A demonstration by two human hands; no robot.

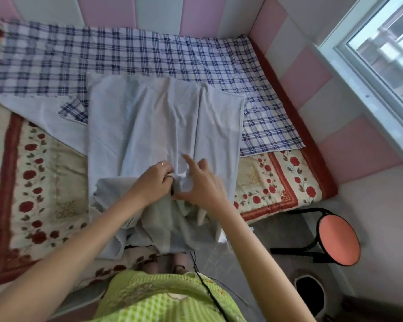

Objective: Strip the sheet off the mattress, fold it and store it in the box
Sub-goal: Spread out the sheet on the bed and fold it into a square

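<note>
Left hand (157,182) and right hand (201,184) both grip the pale sheet (149,117) — bunched between them — on the mattress (40,182).

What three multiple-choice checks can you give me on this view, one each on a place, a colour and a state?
1. Where does the stool stand relative to the mattress?
A on top of it
B on the floor beside it
C leaning against its far end

2. What colours are on the checked side of the sheet?
A blue and white
B red and cream
C green and yellow

3. What is the left grip doing?
A lying flat on bare mattress
B holding the stool
C gripping the sheet's bunched near end

Answers:
B, the stool's black legs rest on the grey floor to the right of the mattress.
A, the spread far part shows blue checks on white.
C, its fingers curl into the pale fabric.
</note>
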